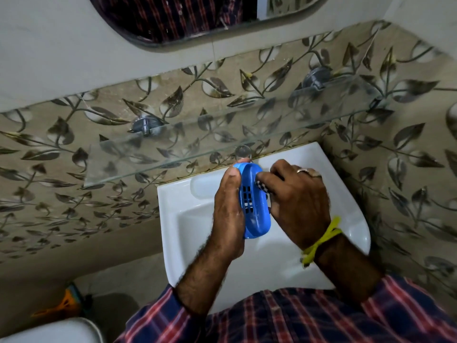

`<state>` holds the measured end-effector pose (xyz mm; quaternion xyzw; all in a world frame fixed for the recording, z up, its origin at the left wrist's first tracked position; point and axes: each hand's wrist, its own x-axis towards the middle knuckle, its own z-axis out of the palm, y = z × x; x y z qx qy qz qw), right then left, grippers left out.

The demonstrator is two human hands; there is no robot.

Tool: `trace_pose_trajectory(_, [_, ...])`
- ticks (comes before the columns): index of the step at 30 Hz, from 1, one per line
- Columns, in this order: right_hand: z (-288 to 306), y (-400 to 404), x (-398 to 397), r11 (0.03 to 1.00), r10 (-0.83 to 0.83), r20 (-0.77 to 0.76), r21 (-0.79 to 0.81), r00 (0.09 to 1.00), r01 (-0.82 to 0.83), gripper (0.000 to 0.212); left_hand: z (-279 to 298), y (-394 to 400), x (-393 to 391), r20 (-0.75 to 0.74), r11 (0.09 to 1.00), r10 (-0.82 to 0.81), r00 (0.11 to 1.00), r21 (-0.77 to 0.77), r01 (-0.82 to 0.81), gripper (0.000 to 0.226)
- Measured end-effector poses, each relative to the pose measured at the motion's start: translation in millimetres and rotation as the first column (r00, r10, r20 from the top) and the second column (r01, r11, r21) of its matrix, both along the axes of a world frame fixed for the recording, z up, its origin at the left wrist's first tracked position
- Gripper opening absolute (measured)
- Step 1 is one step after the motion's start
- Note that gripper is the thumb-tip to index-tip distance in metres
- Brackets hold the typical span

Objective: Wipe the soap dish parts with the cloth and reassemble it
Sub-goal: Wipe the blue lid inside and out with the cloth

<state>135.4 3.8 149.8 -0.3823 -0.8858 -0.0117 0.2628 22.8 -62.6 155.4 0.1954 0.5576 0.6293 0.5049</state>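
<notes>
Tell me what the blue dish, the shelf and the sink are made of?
The dish looks like plastic: even bright blue, smooth, with moulded square holes. The shelf seems to be clear glass, since the leafy wall tiles show through it and its edge looks greenish. The sink is glossy white, probably glazed ceramic, though the shine alone cannot prove it.
</notes>
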Motion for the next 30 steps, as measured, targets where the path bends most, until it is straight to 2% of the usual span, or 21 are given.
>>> trace_pose_trajectory(4, [-7.2,-11.1,9.1,0.996,0.090,0.021,0.002,0.996,-0.090,0.034,-4.7,0.5,-2.6,0.085,1.000,0.017,0.996,-0.012,-0.016,0.057])
trace_pose_trajectory(8, [-0.2,0.5,-2.7,0.999,-0.018,-0.021,-0.033,1.000,0.018,0.028,-7.3,-1.1,1.0,0.131,1.000,0.017,0.991,-0.020,-0.015,0.062])
trace_pose_trajectory(10, [0.9,1.4,-6.9,0.999,-0.030,-0.043,-0.013,0.999,0.030,0.028,-6.9,0.0,-1.7,0.136,1.000,0.013,0.991,0.008,-0.014,0.059])
trace_pose_trajectory(13, [-3.8,-12.3,3.3,0.998,0.062,-0.004,0.022,0.998,-0.062,0.027,-6.4,0.9,-5.5,0.133,0.999,0.002,0.991,0.043,-0.008,0.054])
trace_pose_trajectory(18, [1.1,0.5,-5.1,0.999,-0.033,-0.041,-0.005,0.999,0.032,0.026,-7.9,-3.0,1.2,0.135,0.999,-0.031,0.990,0.022,0.028,0.065])
trace_pose_trajectory(23, [-7.8,-9.7,1.4,1.000,0.025,-0.025,-0.004,0.999,-0.025,0.026,-7.4,-5.3,-1.6,0.126,0.999,-0.033,0.991,0.024,0.030,0.063])
trace_pose_trajectory(27, [-1.1,-3.1,-12.1,0.994,-0.078,-0.086,-0.087,0.993,0.071,0.027,-10.4,-5.0,-1.0,0.074,0.999,-0.044,0.996,0.014,0.043,0.063])
trace_pose_trajectory(30, [15.4,-10.8,-18.7,0.946,-0.187,-0.138,-0.291,0.973,0.141,0.019,-12.6,-3.9,-5.6,-0.039,0.996,-0.079,0.996,0.035,0.080,0.053])
